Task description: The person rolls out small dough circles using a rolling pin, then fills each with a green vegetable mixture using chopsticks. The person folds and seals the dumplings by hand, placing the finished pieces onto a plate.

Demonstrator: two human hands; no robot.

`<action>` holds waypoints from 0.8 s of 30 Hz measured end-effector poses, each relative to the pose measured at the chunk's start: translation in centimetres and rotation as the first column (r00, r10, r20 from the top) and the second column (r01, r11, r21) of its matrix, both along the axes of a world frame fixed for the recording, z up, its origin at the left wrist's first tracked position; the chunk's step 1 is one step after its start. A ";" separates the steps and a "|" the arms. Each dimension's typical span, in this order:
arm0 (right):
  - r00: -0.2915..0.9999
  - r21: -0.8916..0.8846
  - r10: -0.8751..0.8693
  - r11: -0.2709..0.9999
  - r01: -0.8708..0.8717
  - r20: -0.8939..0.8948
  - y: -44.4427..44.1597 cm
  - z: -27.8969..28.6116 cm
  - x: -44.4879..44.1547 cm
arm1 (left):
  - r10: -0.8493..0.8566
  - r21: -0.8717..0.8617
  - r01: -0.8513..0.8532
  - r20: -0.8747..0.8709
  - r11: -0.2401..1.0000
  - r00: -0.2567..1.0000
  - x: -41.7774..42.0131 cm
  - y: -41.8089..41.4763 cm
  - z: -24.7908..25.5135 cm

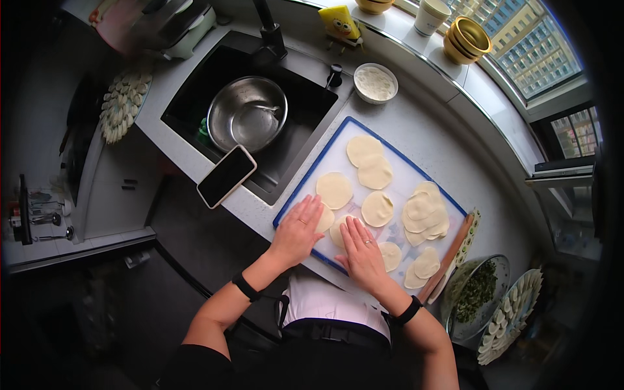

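Note:
Both hands rest palm down over a white cutting board (321,161) with a blue rim. My left hand (296,234) lies flat near the board's left edge, partly covering a round dough wrapper (324,220). Under the fingers of my right hand (363,251) is another wrapper (337,232), mostly hidden. Around them lie more flat dough rounds: a large one (334,190), one with a folded edge (377,208), and an overlapping pair (375,171). To the right sits a heaped stack of wrappers (425,212). A wooden rolling pin (451,253) lies along the right edge.
A bowl of flour (375,83) stands beyond the board. Left is a black sink (312,122) holding a steel basin (247,113); a phone (226,176) overhangs the counter. Right are a glass bowl of green filling (475,292) and a dumpling tray (509,317). More dumplings (124,105) sit far left.

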State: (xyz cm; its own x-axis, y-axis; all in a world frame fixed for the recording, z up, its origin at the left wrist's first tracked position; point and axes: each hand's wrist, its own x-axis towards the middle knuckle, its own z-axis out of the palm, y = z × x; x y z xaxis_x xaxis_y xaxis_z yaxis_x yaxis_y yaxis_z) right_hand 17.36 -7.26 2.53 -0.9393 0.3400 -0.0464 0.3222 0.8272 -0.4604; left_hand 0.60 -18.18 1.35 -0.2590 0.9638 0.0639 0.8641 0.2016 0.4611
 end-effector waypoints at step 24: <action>0.941 0.227 -0.250 0.954 0.198 0.228 4.3 -4.2 0.4 | -0.230 -0.075 0.225 -0.065 0.971 0.971 -1.7 4.8 -3.6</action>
